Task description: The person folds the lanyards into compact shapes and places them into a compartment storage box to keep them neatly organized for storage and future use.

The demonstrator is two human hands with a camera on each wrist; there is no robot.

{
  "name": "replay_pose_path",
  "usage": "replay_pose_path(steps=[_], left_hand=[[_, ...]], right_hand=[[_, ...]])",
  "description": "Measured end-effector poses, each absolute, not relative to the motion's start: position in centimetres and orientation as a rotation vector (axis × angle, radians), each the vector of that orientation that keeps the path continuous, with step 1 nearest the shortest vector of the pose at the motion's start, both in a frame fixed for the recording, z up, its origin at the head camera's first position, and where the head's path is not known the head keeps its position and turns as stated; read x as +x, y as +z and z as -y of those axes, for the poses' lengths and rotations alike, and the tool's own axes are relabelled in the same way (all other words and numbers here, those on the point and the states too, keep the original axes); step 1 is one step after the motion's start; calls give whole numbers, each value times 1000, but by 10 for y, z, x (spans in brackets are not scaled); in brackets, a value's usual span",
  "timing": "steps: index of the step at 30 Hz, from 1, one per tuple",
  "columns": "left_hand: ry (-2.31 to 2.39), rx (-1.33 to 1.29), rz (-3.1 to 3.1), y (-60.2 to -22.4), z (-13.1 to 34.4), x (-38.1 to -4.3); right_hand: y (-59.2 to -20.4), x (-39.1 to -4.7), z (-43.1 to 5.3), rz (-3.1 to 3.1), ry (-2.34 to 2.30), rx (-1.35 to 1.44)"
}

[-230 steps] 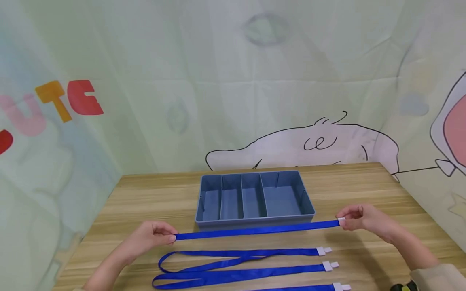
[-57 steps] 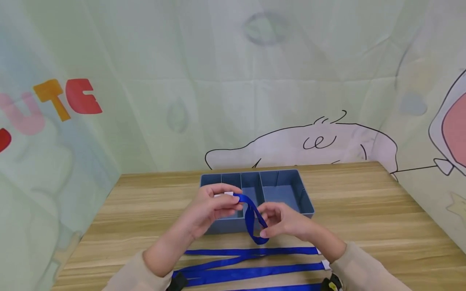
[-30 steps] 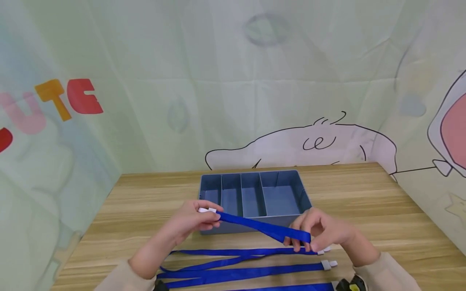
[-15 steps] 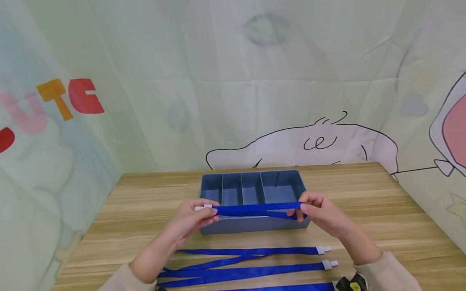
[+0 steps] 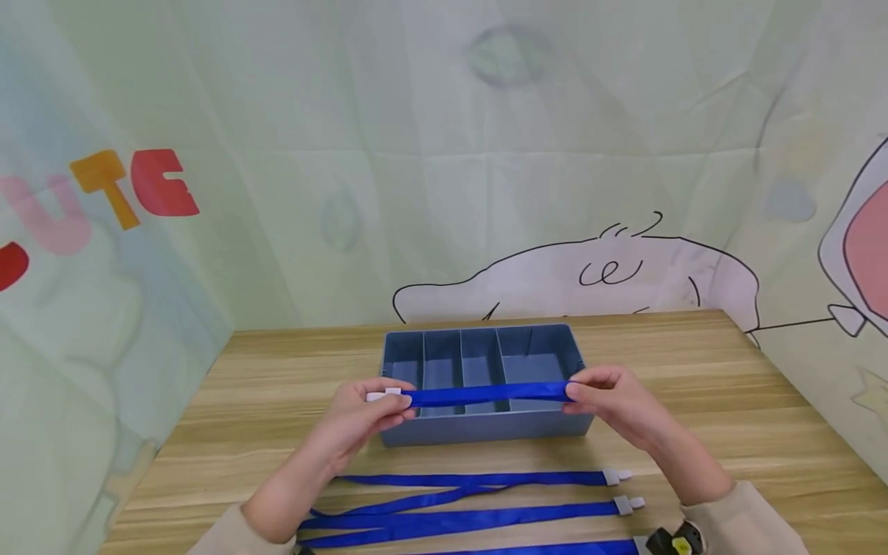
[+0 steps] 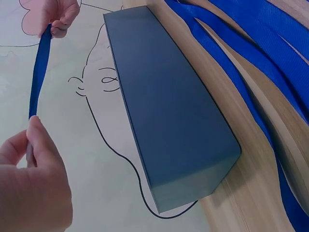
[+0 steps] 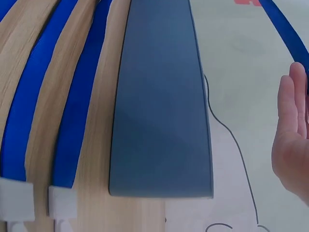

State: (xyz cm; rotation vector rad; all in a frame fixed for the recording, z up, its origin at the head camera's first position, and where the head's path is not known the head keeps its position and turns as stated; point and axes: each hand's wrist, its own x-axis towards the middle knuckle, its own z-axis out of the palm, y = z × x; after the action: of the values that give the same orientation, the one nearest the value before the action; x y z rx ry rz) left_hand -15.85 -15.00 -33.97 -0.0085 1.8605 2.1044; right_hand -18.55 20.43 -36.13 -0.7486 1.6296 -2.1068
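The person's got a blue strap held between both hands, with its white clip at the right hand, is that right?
Not quite: the white clip is at the left hand, not the right hand, as the head view shows. The blue strap is indeed held between both hands.

You have one blue lanyard [image 5: 489, 395] stretched between your hands, a flat, smooth, slightly glossy band. It runs almost level from side to side, its end at your right hand [image 5: 620, 398] a touch higher, and you have it fairly taut. Its layers look laid one on another; you cannot count them from here. At the end pinched in your left hand [image 5: 355, 416], a white clip [image 5: 393, 391] shows in part, a squarish block with a narrower tab pointing left, away from the band. From your head view the lanyard crosses the front of the tray [image 5: 486, 428]; both wrist views show it held in the air, higher than the tray and apart from it.
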Motion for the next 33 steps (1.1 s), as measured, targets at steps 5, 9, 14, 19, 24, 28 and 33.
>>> replay_pose_path(steps=[5,9,14,19,24,28,33], left_hand=[[2092,-5,-1881,-340,148,-157],[2099,-5,-1916,-341,145,-157],[2101,-3,-2014,-342,140,-156],[2093,-58,-2093,-343,134,-155],[2095,-78,-2103,-343,132,-156],[2072,-69,-2078,-345,134,-156],[2089,-53,-1987,-347,135,-155]], right_hand=[[-362,-185,-208,-1604,-2127,-686],[-360,-184,-209,-1625,-2150,-595],[-357,-184,-207,-1827,-2090,-425],[-356,-181,-202,-2232,-1952,-273],[-354,-180,-202,-2357,-1903,-246],[-355,-180,-206,-2352,-1855,-309],[-358,-182,-214,-2233,-1883,-406]])
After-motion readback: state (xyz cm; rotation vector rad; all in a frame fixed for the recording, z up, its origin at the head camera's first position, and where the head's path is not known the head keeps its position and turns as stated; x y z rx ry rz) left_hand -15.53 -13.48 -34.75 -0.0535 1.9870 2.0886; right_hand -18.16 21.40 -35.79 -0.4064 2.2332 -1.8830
